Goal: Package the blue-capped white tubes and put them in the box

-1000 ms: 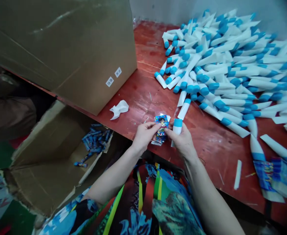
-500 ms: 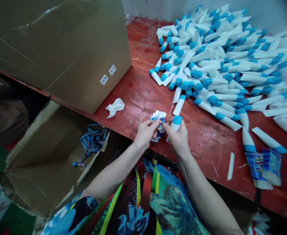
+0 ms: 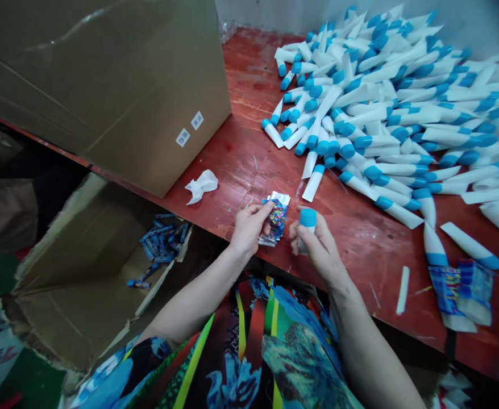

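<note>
Because we view the scene from a head-worn camera looking forward and down, the person's left hand (image 3: pixel 249 230) and right hand (image 3: pixel 320 250) appear side by side, just apart, at the near edge of a red-painted wooden table (image 3: pixel 352 255). We note that the left hand pinches a small bundle of printed foil packets (image 3: pixel 277 220) between thumb and fingers (image 3: pixel 263 208). The bundle lies to the right of that hand, between the two hands and closer to the left, its long axis running away from the person and leaning slightly rightward. Its wrappers are blue and multicoloured, with a crumpled silver edge at the far end. The right hand closes around a white tube with a blue cap (image 3: pixel 308 218), which stands almost upright, cap uppermost, its lower end hidden by the hand. Beyond the hands we see a heap of similar tubes (image 3: pixel 373 119); at right, loose printed wrappers (image 3: pixel 460 295); at left, a crumpled white tissue (image 3: pixel 200 186) and a large cardboard carton (image 3: pixel 104 96) bearing two white labels (image 3: pixel 182 137); and below the table edge, an open carton (image 3: pixel 74 301) holding blue packets (image 3: pixel 162 244).
</note>
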### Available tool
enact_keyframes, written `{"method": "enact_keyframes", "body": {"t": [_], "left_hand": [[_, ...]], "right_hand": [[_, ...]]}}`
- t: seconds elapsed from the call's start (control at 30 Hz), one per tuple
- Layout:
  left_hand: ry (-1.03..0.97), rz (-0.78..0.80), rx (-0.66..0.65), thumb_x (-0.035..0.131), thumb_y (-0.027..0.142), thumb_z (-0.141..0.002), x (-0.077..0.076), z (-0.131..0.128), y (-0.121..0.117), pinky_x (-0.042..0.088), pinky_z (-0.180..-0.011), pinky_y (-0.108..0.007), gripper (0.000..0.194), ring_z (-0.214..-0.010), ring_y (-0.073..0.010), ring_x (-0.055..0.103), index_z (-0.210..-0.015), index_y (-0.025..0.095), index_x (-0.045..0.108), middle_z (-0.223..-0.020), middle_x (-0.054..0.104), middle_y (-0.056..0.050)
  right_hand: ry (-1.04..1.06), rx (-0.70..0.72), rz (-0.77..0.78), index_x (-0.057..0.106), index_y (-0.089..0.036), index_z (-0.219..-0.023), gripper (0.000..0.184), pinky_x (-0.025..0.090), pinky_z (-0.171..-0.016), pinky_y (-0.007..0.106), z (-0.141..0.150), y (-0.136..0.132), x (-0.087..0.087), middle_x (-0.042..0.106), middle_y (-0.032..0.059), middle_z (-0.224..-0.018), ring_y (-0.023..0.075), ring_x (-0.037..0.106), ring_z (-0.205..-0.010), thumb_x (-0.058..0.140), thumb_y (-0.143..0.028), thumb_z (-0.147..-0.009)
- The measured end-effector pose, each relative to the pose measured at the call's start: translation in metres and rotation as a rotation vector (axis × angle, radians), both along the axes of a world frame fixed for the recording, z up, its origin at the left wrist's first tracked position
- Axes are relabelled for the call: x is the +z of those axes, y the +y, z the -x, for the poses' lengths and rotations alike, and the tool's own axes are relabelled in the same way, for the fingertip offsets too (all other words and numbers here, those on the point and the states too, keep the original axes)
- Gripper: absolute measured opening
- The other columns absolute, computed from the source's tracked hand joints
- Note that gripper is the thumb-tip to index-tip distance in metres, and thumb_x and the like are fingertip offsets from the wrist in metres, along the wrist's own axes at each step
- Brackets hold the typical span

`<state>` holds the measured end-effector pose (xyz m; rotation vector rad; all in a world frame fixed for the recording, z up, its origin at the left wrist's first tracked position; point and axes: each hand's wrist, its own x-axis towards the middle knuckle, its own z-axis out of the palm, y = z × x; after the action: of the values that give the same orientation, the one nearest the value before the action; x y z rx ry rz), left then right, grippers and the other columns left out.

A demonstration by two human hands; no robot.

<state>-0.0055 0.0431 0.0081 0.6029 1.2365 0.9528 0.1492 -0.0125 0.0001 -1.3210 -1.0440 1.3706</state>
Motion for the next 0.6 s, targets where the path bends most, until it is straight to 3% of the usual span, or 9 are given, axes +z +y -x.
{"method": "enact_keyframes", "body": {"t": [0.13, 0.23, 0.43, 0.6], "left_hand": [[-0.026, -0.002, 0.055, 0.08, 0.044, -0.083, 0.001, -0.001, 0.002, 0.022, -0.04, -0.02, 0.038, -0.037, -0.0051, 0.039, -0.068, 0.017, 0.058, -0.046, 0.051, 0.005], [-0.044, 0.01, 0.081, 0.082, 0.043, -0.081, 0.005, -0.002, 0.003, 0.022, -0.04, -0.02, 0.038, -0.037, -0.0047, 0.039, -0.068, 0.016, 0.059, -0.047, 0.051, 0.005], [-0.028, -0.039, 0.105, 0.085, 0.049, -0.077, 0.007, -0.002, -0.001, 0.024, -0.041, -0.02, 0.043, -0.037, -0.0051, 0.039, -0.067, 0.017, 0.057, -0.045, 0.048, 0.007], [-0.001, -0.082, 0.087, 0.082, 0.046, -0.081, 0.007, -0.003, -0.006, 0.027, -0.043, -0.02, 0.04, -0.039, -0.005, 0.04, -0.068, 0.017, 0.058, -0.045, 0.048, 0.006]], "right_hand": [[-0.461, 0.194, -0.084, 0.045, -0.028, -0.154, 0.056, 0.055, -0.073, 0.036, 0.0, -0.014, 0.01, 0.075, 0.0061, -0.105, 0.0233, 0.071, -0.08, 0.049, -0.05, -0.103], [-0.729, 0.224, -0.097, 0.041, -0.025, -0.16, 0.062, 0.056, -0.08, 0.041, 0.006, -0.016, 0.015, 0.074, 0.014, -0.125, 0.0319, 0.076, -0.097, 0.048, -0.046, -0.102], [-0.916, 0.192, -0.1, 0.044, -0.021, -0.16, 0.064, 0.056, -0.07, 0.038, 0.017, -0.014, 0.017, 0.079, 0.0154, -0.115, 0.033, 0.078, -0.089, 0.048, -0.043, -0.1], [-0.892, 0.138, -0.137, 0.05, -0.025, -0.156, 0.061, 0.056, -0.069, 0.038, 0.02, -0.012, 0.013, 0.079, 0.0135, -0.119, 0.0315, 0.077, -0.09, 0.053, -0.043, -0.099]]}}
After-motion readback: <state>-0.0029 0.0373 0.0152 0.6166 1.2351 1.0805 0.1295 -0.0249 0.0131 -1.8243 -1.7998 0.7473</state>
